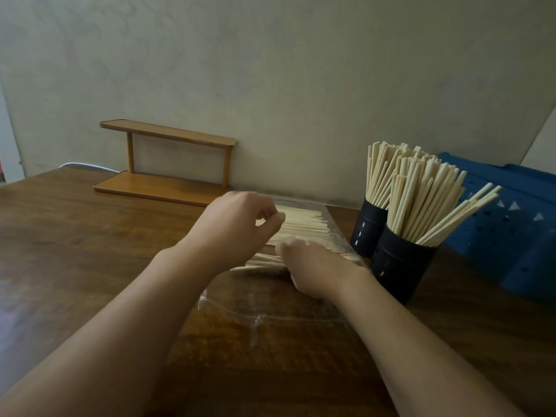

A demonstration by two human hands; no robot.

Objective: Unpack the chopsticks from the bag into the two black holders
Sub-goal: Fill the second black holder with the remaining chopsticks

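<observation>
From the head camera I see both hands working over a clear plastic bag [301, 308] that lies flat on the wooden desk [60, 251], roughly mid-desk and toward its far edge by the wall. Inside the bag a layer of pale loose chopsticks [304, 225] lies sideways, their ends pointing toward the holders.

My left hand [237, 227] sits over the far part of the bag with its fingers curled inward, thumb and fingertips meeting at the chopsticks; it looks like a pinch on a few of them, though the exact sticks are hidden behind the knuckles. My right hand [310, 269] rests on the nearer part of the bag, fingers bent down onto the plastic and the sticks below; whether it grips or only presses I cannot tell.

Toward the desk's right edge stand the two black holders, touching each other: the far holder [368, 228] and the near holder [400, 263], both already packed with upright chopsticks (a few in the near one lean out to the right). Behind them lies a blue perforated tray [511, 224]. At the desk's far edge, left of the bag, stands a small wooden two-tier shelf [165, 164].
</observation>
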